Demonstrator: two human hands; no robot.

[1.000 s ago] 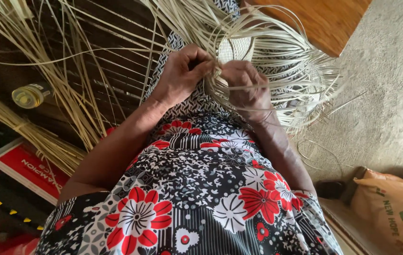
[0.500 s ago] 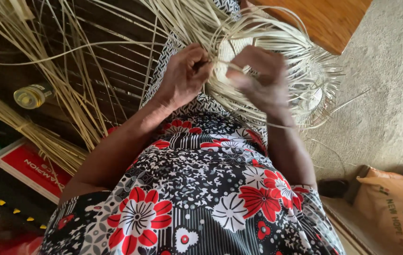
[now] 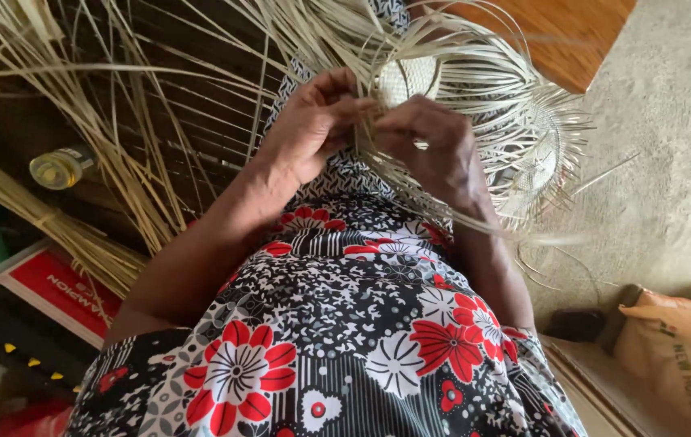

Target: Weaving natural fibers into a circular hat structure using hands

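Both hands meet at a woven straw piece (image 3: 410,77). The left hand (image 3: 313,125) pinches strands at its edge; the right hand (image 3: 430,146) grips strands just beside it. Loose straw (image 3: 78,121) fans out left of the left hand, near a small bottle (image 3: 58,167).

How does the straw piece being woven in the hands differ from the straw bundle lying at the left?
The woven straw piece is interlaced, its loose strands curving outward; the straw bundle is unwoven, its stalks straight and packed. Both hands, left hand and right hand, grip the piece; nothing touches the bundle. Both are pale straw.

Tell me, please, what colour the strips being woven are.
Pale straw-beige, seen in the head view: strips.
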